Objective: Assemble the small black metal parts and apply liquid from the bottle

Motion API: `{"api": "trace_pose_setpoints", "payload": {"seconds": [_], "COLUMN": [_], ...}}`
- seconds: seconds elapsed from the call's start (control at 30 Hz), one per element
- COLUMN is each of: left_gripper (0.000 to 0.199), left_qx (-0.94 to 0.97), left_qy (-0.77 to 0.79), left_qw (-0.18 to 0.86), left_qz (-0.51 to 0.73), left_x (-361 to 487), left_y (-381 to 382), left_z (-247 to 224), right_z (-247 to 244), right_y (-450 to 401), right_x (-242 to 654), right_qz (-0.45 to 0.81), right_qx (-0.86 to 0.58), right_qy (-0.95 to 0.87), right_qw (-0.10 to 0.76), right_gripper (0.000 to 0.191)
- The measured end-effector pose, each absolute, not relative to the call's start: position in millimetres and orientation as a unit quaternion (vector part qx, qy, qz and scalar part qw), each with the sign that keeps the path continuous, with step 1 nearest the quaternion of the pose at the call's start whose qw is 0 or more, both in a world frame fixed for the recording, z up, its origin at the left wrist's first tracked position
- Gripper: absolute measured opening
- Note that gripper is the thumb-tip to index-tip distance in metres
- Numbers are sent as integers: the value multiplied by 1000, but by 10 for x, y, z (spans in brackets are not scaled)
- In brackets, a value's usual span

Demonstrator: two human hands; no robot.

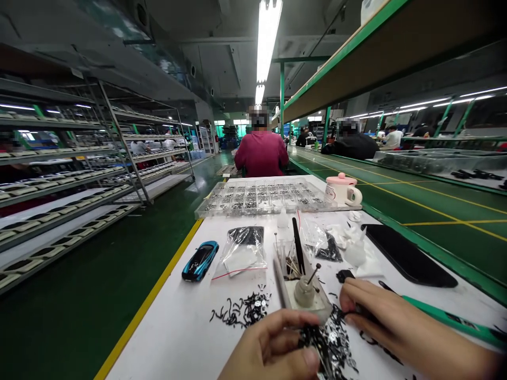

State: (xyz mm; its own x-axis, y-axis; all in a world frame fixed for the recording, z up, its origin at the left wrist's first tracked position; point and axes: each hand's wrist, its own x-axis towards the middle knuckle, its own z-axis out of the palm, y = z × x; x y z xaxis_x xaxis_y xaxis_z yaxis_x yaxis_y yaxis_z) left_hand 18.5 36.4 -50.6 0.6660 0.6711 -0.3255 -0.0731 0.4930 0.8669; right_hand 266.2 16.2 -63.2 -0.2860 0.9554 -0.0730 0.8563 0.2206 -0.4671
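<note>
The left hand (273, 343) and right hand (368, 301) curl at the near black parts (338, 340); whether they grip any, I cannot tell. Just beyond, a jar (304, 294) stands in the way, a toy car (200, 260) farther left.

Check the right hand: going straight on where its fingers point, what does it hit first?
The right hand would likely meet the pile of small black parts first, then the tray holding the glass jar. Height is unclear; it might pass above the parts.
</note>
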Motion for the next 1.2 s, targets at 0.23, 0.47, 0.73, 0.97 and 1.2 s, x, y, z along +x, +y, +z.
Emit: {"api": "trace_pose_setpoints", "payload": {"seconds": [0.23,0.47,0.73,0.97,1.2], "left_gripper": [46,34,30,35,42], "left_qx": [440,411,392,398,404], "left_qy": [360,370,366,342,340], "left_qw": [771,779,799,813,813], "left_qz": [286,295,273,254,243], "left_x": [203,241,248,253,247], "left_y": [346,304,251,211,222], "left_z": [-419,-375,-264,-296,-308], "right_z": [-642,-556,-403,-366,-447], "right_y": [162,43,-171,-246,-216], "right_x": [2699,2678,2495,2373,2363], "right_qz": [199,227,447,567,637], "right_qx": [-567,-579,-517,-473,-390], "right_qy": [-787,-762,-643,-557,-521], "right_qw": [138,181,346,379,413], "right_gripper": [25,22,25,22,16]}}
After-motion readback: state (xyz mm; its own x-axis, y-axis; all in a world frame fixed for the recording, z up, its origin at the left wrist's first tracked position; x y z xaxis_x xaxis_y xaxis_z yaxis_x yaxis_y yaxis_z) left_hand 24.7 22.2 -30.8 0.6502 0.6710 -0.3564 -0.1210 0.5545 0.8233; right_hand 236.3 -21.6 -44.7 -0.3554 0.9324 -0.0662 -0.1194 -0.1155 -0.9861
